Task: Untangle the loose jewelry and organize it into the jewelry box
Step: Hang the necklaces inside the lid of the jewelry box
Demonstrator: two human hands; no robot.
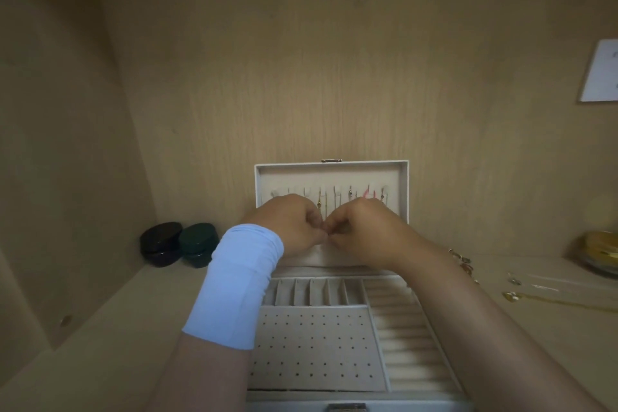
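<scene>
Jewelry box [287,404]: pale cream, open, front-centre on shelf [133,344]. Lid [331,174] stands upright at the back. Inside I see slots [319,293], dotted panel [314,338], ring rolls [404,338] on rt. Few hung pieces [319,202] in lid: gold, one pink. Loose jewelry [463,261] + gold chain [551,301] lie on shelf rt of box.

Dim, warm light; soft blur, bowed edges.

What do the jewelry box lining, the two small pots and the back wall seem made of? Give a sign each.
Jewelry box lining: soft matte cream fabric, probably velvet; no shine, padded rolls. Black pot and green pot: glossy, likely plastic or lacquer; highlights on lids. Back wall: wood or wood-look board, matte; vertical grain.
</scene>
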